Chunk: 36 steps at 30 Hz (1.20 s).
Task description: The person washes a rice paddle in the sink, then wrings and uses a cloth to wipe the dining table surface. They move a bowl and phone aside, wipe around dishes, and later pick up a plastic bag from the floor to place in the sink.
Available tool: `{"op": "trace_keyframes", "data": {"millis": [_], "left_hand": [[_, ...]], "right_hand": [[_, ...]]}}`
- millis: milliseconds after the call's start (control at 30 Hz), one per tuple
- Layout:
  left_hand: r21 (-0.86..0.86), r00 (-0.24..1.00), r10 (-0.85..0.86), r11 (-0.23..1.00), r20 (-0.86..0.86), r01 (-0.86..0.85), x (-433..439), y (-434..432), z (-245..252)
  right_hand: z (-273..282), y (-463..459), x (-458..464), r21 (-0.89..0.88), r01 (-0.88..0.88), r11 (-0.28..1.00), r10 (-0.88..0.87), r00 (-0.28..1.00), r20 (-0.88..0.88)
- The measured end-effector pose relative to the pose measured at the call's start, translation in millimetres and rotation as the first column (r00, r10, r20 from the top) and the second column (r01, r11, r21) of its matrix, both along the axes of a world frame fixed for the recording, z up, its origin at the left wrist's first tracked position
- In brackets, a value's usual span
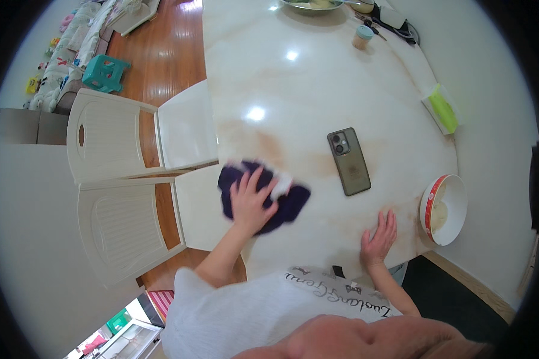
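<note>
My left hand (251,202) is spread palm down over a dark purple cloth (292,204), pressing it on the marble-look tabletop (305,242) near the left edge. A white patch (280,186) shows by my fingers; I cannot tell whether it is part of the cloth. The cloth's edges are slightly blurred. My right hand (379,240) lies on the table near the front edge with nothing in it. Between and beyond my hands a smartphone (350,162) lies with its cameras up. To the right of my right hand stands a white bowl (453,215) with a red band and pale food inside.
Two white chairs (186,125) stand against the table's left side. A tissue pack (442,110) lies at the right edge. Farther back are a small lidded jar (362,38), keys (370,26) and a metal bowl (312,5). A teal stool (105,74) stands on the wood floor.
</note>
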State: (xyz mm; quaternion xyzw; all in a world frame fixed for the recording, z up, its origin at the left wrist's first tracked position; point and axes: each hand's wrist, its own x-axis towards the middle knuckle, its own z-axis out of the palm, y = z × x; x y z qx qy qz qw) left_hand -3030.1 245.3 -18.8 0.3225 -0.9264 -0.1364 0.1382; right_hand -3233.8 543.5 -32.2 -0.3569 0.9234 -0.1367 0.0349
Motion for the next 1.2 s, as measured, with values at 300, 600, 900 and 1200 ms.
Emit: {"op": "trace_keyframes", "data": {"millis": [300,600,900,1200], "left_hand": [[-0.193,0.966,0.259,0.947,-0.025,-0.259,-73.6,-165.3,-26.8],[-0.217,0.98,0.195,0.959,0.031,-0.184,-110.5,-125.5,-32.9],[-0.006,0.981,0.079,0.997,0.178,-0.079,-7.6,141.4,1.0],[0.002,0.92,-0.39,0.921,0.04,0.39,-157.7,270.6,5.8]], "right_hand": [[1.9,2.5,-0.7,-0.041,-0.013,0.999,0.013,1.0,0.009],[0.7,5.5,-0.2,-0.053,-0.001,0.999,0.001,1.0,-0.011],[-2.7,25.8,-10.9,-0.352,0.029,0.936,-0.019,0.999,0.034],[-7.3,172.5,20.9,-0.701,0.456,0.548,-0.016,0.844,0.537]]}}
